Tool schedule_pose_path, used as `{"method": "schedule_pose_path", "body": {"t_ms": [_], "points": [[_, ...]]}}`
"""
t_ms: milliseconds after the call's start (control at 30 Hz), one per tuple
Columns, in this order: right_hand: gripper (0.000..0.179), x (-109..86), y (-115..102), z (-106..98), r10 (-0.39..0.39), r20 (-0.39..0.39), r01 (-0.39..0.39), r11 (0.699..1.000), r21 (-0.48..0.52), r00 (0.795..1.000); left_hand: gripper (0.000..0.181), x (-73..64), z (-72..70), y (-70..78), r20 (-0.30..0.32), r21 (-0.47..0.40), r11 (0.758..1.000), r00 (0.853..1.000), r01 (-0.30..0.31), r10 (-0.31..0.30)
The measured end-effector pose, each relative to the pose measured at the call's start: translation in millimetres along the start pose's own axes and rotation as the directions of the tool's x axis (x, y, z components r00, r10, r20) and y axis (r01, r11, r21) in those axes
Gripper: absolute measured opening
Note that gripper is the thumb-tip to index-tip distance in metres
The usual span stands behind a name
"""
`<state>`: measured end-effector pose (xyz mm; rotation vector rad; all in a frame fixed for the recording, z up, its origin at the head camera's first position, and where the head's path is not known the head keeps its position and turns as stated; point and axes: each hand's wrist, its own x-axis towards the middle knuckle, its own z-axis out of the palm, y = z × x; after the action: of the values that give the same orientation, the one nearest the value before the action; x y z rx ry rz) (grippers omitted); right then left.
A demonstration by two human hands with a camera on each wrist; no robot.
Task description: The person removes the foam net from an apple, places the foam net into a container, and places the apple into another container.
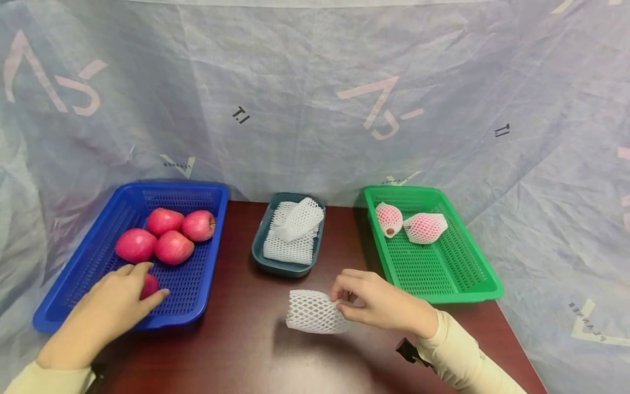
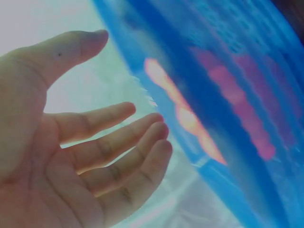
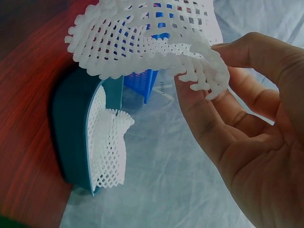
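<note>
My right hand (image 1: 376, 301) pinches one edge of a white foam net sleeve (image 1: 315, 312) between thumb and fingers, above the table. In the right wrist view the sleeve (image 3: 142, 42) hangs partly open from the fingertips. My left hand (image 1: 110, 298) is over the near part of the blue basket (image 1: 209, 273), with a red apple (image 1: 150, 285) partly hidden behind its fingers. The left wrist view shows the left hand (image 2: 90, 156) with fingers spread and slightly bent, nothing in the palm. Several more apples (image 1: 174, 248) lie further back in that basket.
A dark teal tray (image 1: 258, 254) with more foam net sleeves (image 1: 290, 249) stands at the back middle. At the right, a green basket (image 1: 479, 290) holds two net-wrapped apples (image 1: 426, 227). Behind the brown table (image 1: 241, 350) hangs a grey cloth (image 1: 295, 71).
</note>
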<state>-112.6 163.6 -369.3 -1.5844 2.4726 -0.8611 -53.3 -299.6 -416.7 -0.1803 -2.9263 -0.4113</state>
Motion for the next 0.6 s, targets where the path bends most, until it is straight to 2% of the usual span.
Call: {"method": "schedule_pose_path", "body": {"t_ms": [167, 300, 467, 600], "points": [[0.019, 1.8, 1.5, -1.6, -0.013, 0.005, 0.013, 1.000, -0.013, 1.000, 0.058, -15.2, -5.1, 31.6, -0.055, -0.015, 0.999, 0.998, -0.031, 0.030], [0.019, 8.9, 4.7, -4.0, -0.047, -0.032, 0.044, 0.997, -0.069, 0.998, 0.061, -22.1, -7.8, 41.1, -0.001, -0.030, 1.000, 1.000, 0.003, -0.003], [0.019, 42.9, 20.3, -22.1, -0.052, -0.099, 0.032, 0.981, -0.190, 0.994, 0.063, -27.9, -5.5, 42.8, 0.043, -0.048, 0.998, 0.999, 0.029, -0.027], [0.017, 76.5, 47.7, -37.3, -0.060, -0.171, 0.002, 0.947, -0.322, 0.983, 0.063, -31.2, -1.6, 45.0, 0.045, -0.058, 0.998, 0.999, 0.025, -0.022]]}}
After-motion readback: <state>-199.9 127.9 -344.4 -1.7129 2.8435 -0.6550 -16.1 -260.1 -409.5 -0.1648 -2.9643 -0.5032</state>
